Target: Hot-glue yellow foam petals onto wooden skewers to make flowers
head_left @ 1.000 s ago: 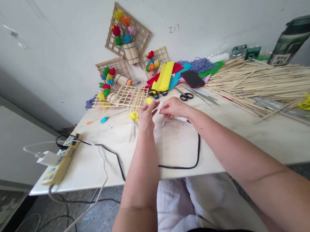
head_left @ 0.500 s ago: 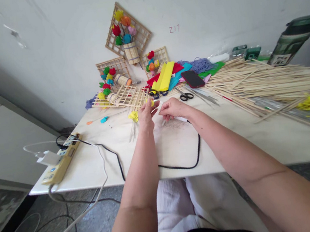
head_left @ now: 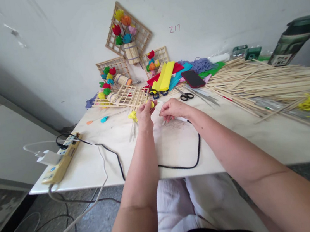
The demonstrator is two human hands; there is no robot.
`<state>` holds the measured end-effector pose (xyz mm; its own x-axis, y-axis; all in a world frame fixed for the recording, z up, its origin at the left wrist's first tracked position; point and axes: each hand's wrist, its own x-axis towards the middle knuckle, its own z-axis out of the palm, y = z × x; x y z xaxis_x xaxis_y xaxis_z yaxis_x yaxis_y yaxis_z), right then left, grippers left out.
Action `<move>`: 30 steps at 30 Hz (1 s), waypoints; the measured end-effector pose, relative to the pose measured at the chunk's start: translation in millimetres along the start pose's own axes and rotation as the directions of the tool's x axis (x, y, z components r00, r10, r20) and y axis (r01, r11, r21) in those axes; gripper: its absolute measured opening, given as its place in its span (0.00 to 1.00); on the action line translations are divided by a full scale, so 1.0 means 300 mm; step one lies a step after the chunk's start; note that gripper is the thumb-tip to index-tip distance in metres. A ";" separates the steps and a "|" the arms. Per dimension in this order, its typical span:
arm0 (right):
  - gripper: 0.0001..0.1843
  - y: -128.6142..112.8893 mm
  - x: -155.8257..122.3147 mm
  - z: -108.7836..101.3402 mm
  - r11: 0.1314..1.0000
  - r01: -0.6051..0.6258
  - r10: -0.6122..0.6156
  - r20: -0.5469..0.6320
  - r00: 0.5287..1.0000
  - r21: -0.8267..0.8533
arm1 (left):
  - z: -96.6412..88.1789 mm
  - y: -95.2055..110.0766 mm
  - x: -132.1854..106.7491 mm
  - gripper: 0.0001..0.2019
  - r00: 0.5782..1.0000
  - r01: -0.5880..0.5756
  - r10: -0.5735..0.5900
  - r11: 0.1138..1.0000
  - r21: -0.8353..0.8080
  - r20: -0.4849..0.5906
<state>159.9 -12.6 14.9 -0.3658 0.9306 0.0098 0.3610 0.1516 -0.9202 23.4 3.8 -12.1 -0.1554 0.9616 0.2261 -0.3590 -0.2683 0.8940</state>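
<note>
A small yellow paper flower piece (head_left: 152,104) is pinched between the fingertips of my left hand (head_left: 144,114). My right hand (head_left: 173,109), just to the right of it, has its fingers closed on a thin wire stem (head_left: 158,109) that reaches toward the yellow piece. Whether the two touch is too small to tell. Left of my left hand lies a finished-looking yellow flower (head_left: 132,116) with thin wire stems. Under my right wrist a white tool with a black cord (head_left: 182,119) shows in part; my hand hides the rest.
Behind my hands lie bamboo lattices (head_left: 132,95), yellow crepe paper (head_left: 164,77), black scissors (head_left: 186,96) and a phone (head_left: 193,79). Bamboo sticks (head_left: 256,84) cover the right side, near a bottle (head_left: 293,41). At left sits a power strip (head_left: 62,162); a black cable (head_left: 181,168) loops in front.
My left hand has turned and shifted slightly, with the yellow piece showing more at its fingertips. My right hand stays almost in place.
</note>
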 end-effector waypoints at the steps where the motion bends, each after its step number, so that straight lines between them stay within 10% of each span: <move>1: 0.07 0.001 0.000 0.000 1.000 -0.003 0.003 0.005 1.000 0.002 | 0.001 0.001 -0.001 0.14 1.000 -0.010 0.010 1.000 0.010 -0.007; 17: 0.09 -0.024 -0.014 -0.012 0.991 -0.096 0.086 -0.103 0.991 -0.092 | -0.032 0.013 0.036 0.21 0.961 0.041 -0.002 0.990 0.137 -0.277; 25: 0.10 0.013 0.015 -0.001 0.996 -0.088 0.079 -0.211 0.974 -0.033 | -0.122 0.048 0.057 0.11 0.870 0.307 0.176 0.539 0.785 -0.461; 30: 0.08 0.032 0.034 0.024 0.997 -0.072 0.065 -0.222 0.973 -0.024 | -0.154 0.050 0.051 0.13 0.840 0.300 0.180 0.631 0.715 -0.512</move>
<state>153.3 -4.0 3.4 -0.1418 0.9892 0.0367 0.4065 0.0920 -0.9090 -27.0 11.7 -13.1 -0.6660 0.7300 0.1532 0.3854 0.1610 0.9086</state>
